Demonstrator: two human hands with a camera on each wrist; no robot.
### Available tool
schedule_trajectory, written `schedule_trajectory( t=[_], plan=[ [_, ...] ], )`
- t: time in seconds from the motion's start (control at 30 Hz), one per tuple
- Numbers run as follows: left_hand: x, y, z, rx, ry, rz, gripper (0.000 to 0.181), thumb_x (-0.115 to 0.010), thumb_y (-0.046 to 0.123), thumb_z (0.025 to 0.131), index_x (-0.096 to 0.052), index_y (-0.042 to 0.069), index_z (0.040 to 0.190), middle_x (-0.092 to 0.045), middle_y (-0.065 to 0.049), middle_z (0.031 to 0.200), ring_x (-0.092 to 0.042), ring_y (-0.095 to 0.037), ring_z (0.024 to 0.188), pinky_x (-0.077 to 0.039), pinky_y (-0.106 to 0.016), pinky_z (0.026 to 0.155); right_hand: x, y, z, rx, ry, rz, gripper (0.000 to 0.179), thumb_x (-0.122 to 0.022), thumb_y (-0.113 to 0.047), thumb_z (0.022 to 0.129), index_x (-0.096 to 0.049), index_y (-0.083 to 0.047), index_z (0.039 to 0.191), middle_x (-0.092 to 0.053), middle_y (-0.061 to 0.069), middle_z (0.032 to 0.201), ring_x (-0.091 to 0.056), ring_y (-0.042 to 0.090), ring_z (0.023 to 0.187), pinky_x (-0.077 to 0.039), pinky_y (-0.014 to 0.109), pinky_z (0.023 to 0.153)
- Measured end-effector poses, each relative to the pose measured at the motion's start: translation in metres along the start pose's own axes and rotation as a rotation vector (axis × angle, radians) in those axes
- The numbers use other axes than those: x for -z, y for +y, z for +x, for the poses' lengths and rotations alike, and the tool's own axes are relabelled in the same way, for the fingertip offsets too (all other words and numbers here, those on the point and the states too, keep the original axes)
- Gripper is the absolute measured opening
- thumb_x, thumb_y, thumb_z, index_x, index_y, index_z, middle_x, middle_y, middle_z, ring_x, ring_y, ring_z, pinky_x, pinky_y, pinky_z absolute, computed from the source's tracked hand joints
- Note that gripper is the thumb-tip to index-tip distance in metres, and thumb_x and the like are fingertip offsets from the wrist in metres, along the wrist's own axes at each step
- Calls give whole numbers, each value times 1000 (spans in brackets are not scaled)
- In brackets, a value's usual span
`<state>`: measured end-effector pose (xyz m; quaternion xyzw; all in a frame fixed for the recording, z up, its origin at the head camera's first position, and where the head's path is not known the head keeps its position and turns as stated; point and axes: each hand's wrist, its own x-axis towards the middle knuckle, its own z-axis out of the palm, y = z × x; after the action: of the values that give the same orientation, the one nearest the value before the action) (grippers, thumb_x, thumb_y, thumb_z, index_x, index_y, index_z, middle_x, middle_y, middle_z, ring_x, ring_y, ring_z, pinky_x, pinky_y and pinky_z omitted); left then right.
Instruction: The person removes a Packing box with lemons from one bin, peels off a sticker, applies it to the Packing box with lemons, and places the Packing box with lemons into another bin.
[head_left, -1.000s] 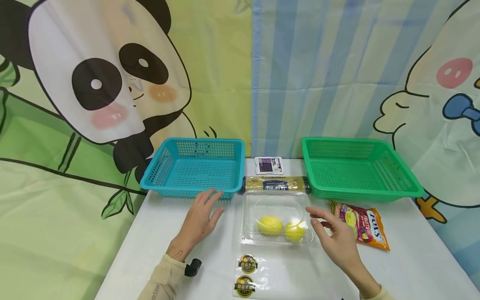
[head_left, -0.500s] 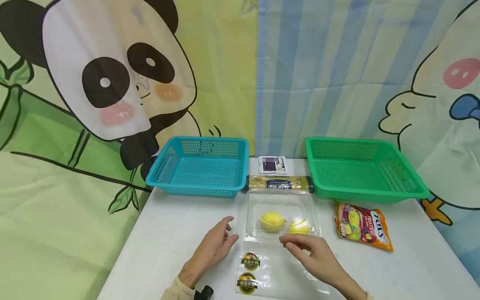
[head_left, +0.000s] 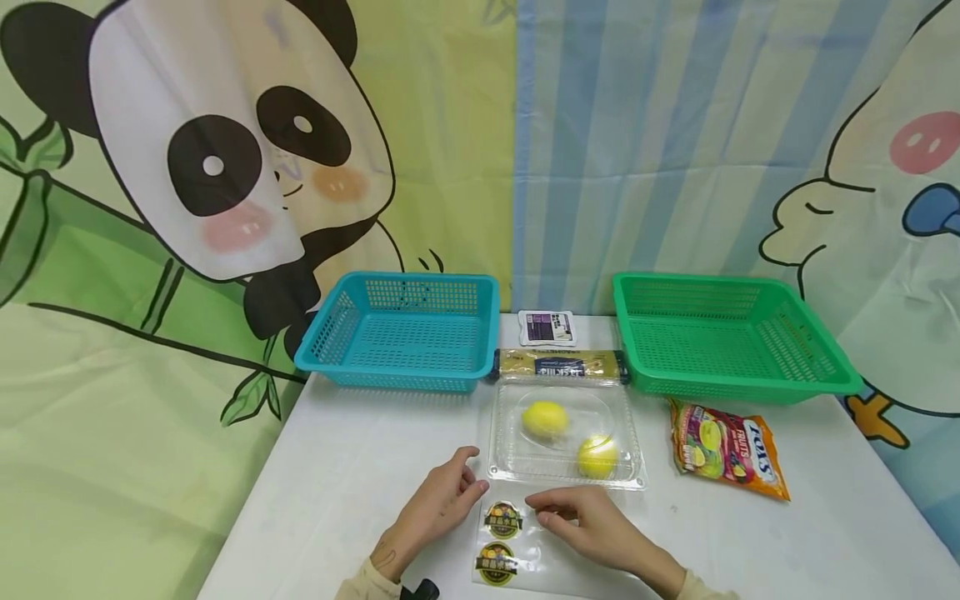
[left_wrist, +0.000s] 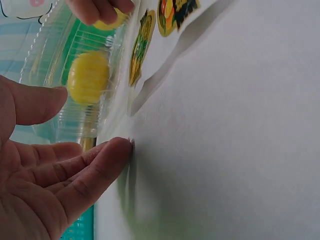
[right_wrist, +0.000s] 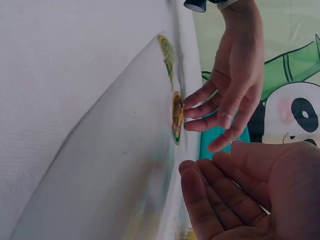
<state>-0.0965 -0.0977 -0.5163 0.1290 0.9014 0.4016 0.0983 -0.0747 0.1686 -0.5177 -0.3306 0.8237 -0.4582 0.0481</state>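
Note:
In the head view a clear plastic box holds two lemons, one at the back left and one at the front right. In front of it lies a clear sheet bearing two round gold-and-black stickers, an upper one and a lower one. My left hand is beside the sheet's left edge, thumb and fingers apart, nothing between them. Over the sheet is my right hand, its loosely bent fingertips close to the upper sticker and holding nothing, as the right wrist view shows.
A blue basket stands at the back left, a green basket at the back right. Between them lie a spaghetti pack and a small white-and-purple packet. An orange candy bag is on the right.
Both hands have moved away from the box and baskets toward the sticker sheet, the right one leftward and nearer the body. Inside the box the lemons have rolled apart.

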Motion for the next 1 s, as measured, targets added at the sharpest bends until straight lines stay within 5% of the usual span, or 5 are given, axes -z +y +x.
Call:
schedule_trajectory(
  t=[0.3,0.53,0.73,1.0],
  plan=[
    [-6,2,0,31,-32,-84,49,-67,24,97,-52,5,139,-69,-2,96,-63,-9,79,-52,-29,66,-8,5,0,-12,-35,-21,23,-66,-13,98,-75,-2,116,-77,8,110,-73,16,104,-60,27,83],
    [-5,1,-1,61,-79,-250,54,-72,20,93,-50,3,140,-68,-9,108,-68,-16,87,-56,-30,66,-9,6,1,-22,-38,-11,24,-66,-14,98,-74,-4,118,-77,8,111,-73,17,104,-60,28,84],
    [-3,0,-1,96,-168,-391,57,-78,16,87,-52,6,138,-68,-7,94,-65,-17,78,-52,-28,62,-10,7,1,13,-20,-23,23,-67,-12,97,-74,-3,117,-77,8,109,-72,16,103,-60,29,83],
    [-2,-4,-2,54,-256,-312,65,-80,7,83,-50,9,141,-65,-1,74,-63,-13,67,-51,-24,58,-10,8,0,-1,-30,21,23,-66,-12,97,-73,-2,118,-77,10,110,-72,18,104,-60,29,84]
  ],
)
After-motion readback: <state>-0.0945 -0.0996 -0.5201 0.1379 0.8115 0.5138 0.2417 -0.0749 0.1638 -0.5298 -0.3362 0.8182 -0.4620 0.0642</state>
